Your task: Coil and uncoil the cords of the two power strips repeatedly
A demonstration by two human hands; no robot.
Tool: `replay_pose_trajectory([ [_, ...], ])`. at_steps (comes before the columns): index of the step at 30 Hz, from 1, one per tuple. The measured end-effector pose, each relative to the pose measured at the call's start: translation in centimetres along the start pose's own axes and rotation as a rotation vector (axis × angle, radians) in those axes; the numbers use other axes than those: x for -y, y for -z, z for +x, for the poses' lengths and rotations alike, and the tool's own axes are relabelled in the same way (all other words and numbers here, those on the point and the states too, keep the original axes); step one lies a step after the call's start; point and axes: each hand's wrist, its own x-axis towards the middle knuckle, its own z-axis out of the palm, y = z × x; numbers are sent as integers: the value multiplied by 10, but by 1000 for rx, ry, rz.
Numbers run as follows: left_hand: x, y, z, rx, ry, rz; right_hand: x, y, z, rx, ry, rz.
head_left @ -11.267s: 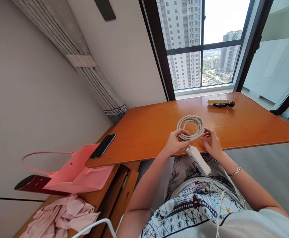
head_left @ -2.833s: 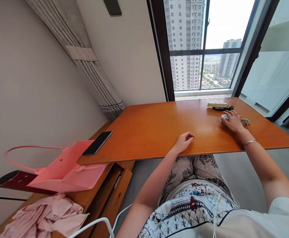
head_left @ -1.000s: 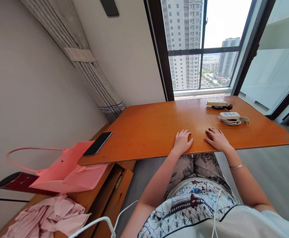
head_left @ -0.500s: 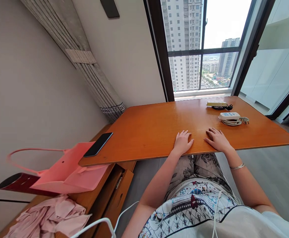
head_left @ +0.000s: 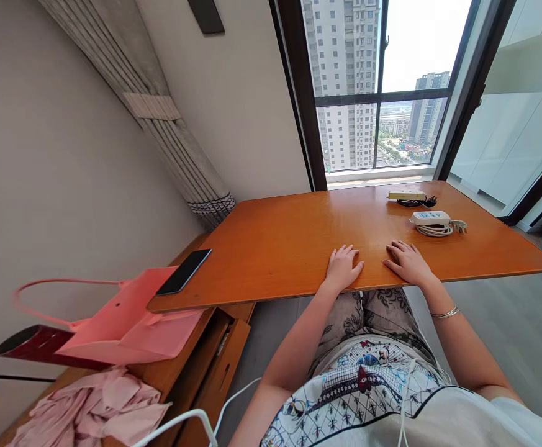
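White power strip (head_left: 430,218): lay toward the right end of the tabletop (head_left: 271,242), a smooth plastic-looking bar with rounded corners; bluish marks on its upper face were too small for me to read.
Pale cord (head_left: 434,230): gathered in close, round loops along the strip's near side.
Greyish plug (head_left: 460,226): sat just right of the loops, prongs showing.
Right hand (head_left: 409,262): rested palm down near the front edge, apart from the white strip, fingers slightly parted on bare wood; thin metallic bangles (head_left: 445,313) circled the wrist.
Left hand (head_left: 343,267): lay flat beside it with a gap between, fingers a little apart, thumb out.
Yellow power strip (head_left: 406,195): a slim, straight bar behind the white one, black cord (head_left: 410,203) bunched against it.
Wood: orange-brown, with a glossy sheen.
Phone (head_left: 184,271): a flat, dark slab at the left corner.
Pink bag (head_left: 131,320): angular, stiff-looking panels and a looped handle, below that corner.
Dark red tube (head_left: 38,343): lay against the bag; its markings were too small to make out.
Pink cloth (head_left: 94,410): soft, crumpled folds.
Curtain (head_left: 159,118): grey pleats, gathered by a pale band.
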Motion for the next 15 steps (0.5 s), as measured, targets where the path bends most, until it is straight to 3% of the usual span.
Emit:
replay_pose_trajectory([
  [8,-1,1,-1,11,-2,4,-5,-7,1,-49,19,59],
  [11,-1,1,-1,12,-3,3,-9,-9,1,-92,44,185],
  [15,0,1,0,6,-10,-3,-26,0,5,-358,59,452],
])
